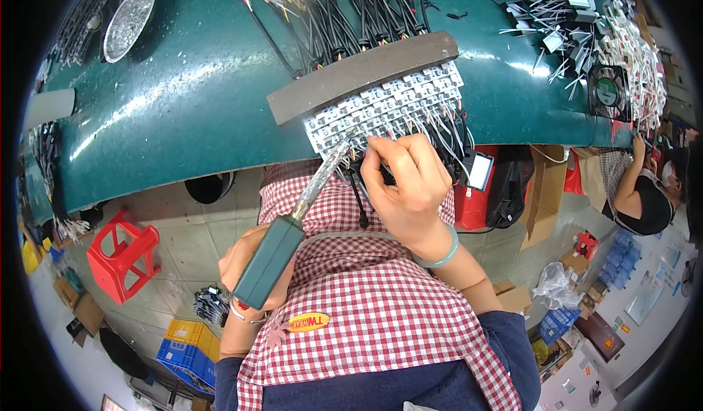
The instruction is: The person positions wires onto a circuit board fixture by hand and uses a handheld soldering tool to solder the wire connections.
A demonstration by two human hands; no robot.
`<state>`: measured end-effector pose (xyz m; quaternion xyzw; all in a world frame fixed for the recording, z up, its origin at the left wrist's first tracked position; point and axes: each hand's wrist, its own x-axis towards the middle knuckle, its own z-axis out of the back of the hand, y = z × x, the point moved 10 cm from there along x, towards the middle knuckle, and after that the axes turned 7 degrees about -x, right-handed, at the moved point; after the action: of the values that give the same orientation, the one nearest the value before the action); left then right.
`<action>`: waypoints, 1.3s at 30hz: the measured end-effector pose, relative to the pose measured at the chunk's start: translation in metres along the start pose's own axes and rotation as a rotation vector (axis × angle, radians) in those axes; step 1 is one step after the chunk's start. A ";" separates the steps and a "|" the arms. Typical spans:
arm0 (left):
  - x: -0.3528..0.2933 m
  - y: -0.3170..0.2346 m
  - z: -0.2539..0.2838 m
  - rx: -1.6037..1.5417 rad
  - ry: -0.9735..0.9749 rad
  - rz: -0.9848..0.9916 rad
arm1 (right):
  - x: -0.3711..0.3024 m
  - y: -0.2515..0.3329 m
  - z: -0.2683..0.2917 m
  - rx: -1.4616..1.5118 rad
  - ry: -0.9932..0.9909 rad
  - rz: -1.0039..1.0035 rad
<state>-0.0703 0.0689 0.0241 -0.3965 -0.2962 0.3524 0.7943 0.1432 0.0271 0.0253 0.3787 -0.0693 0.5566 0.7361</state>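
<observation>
My left hand [240, 259] is closed around the green handle of a soldering iron [269, 261]. Its metal shaft slants up to the near edge of a panel of small white circuit boards [341, 120] on the green table. Beside the tip, my right hand [414, 188] is closed in a pinch at the same edge; what lies between its fingertips is too small to make out. White wires [439, 127] and black cables run from the boards near this hand. A long brown bar [359, 74] lies across the panel's far side.
Black cables with bared coloured ends [344, 19] are bunched beyond the bar. A round metal dish [129, 23] stands far left on the table [183, 89]. Black parts with white leads [556, 16] and a small fan [609, 95] lie right. A red stool [123, 256] stands left; a co-worker [644, 199] sits right.
</observation>
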 end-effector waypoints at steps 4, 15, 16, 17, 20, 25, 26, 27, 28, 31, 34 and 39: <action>-0.002 0.002 -0.003 -0.032 0.007 -0.025 | 0.000 0.001 0.000 -0.008 -0.012 0.002; 0.002 0.002 -0.008 -0.049 0.043 -0.047 | 0.001 0.001 -0.001 -0.022 -0.025 0.020; 0.003 0.001 -0.009 -0.034 0.058 -0.059 | 0.001 0.001 -0.001 -0.026 -0.025 0.024; 0.003 0.001 -0.009 -0.034 0.058 -0.060 | 0.001 0.002 -0.001 -0.031 -0.026 0.029; 0.003 -0.001 -0.008 -0.033 0.071 -0.071 | 0.002 0.003 -0.001 -0.032 -0.028 0.027; 0.000 -0.001 -0.003 -0.025 0.020 -0.093 | 0.001 0.004 -0.001 -0.027 -0.027 0.020; -0.002 -0.004 -0.001 -0.023 0.020 -0.092 | 0.001 0.004 -0.002 -0.026 -0.022 0.016; -0.005 -0.002 0.002 0.013 0.009 -0.039 | 0.000 0.003 -0.002 -0.026 -0.022 0.014; -0.007 0.001 0.004 0.050 -0.002 0.014 | 0.000 0.003 -0.002 -0.027 -0.024 0.019; -0.004 -0.003 0.005 0.062 -0.030 0.000 | 0.001 0.002 0.000 -0.032 -0.024 0.017; -0.001 -0.007 0.002 0.047 -0.034 -0.077 | 0.001 -0.001 0.003 -0.051 -0.013 0.006; -0.030 0.030 0.008 0.061 -0.056 0.064 | 0.004 -0.003 0.007 0.092 0.110 -0.023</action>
<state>-0.1032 0.0612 -0.0032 -0.3713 -0.2949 0.3973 0.7857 0.1495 0.0256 0.0308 0.3817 0.0013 0.5707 0.7270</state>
